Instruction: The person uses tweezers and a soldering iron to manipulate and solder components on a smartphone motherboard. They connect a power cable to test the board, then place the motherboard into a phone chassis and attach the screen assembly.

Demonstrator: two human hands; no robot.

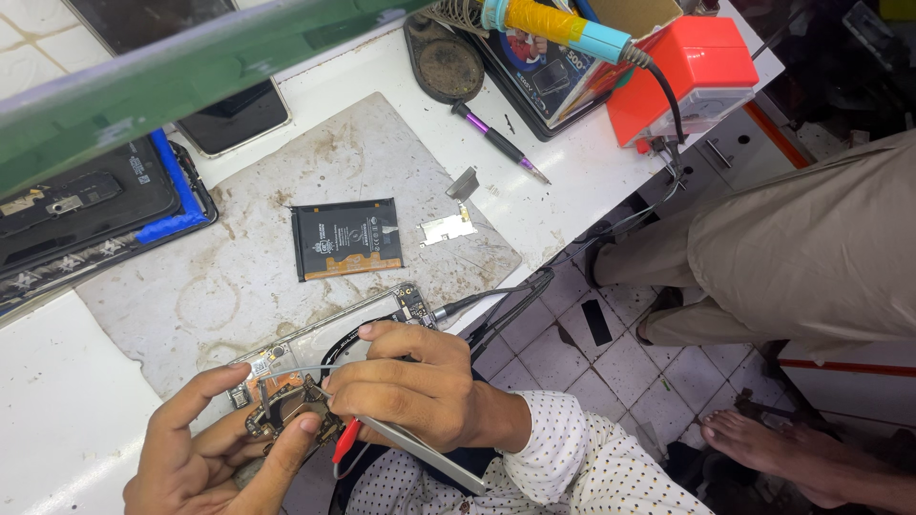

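Holding the open phone (315, 367) at the table (57, 420) edge, the left hand (205, 448) pinches its small circuit board (286, 410). The right hand (415, 381) grips tweezers (420, 453). It looks thin and breakable, so hold the edges.

The left hand (205, 448) and right hand (420, 386) hide much of the opened phone (324, 348).
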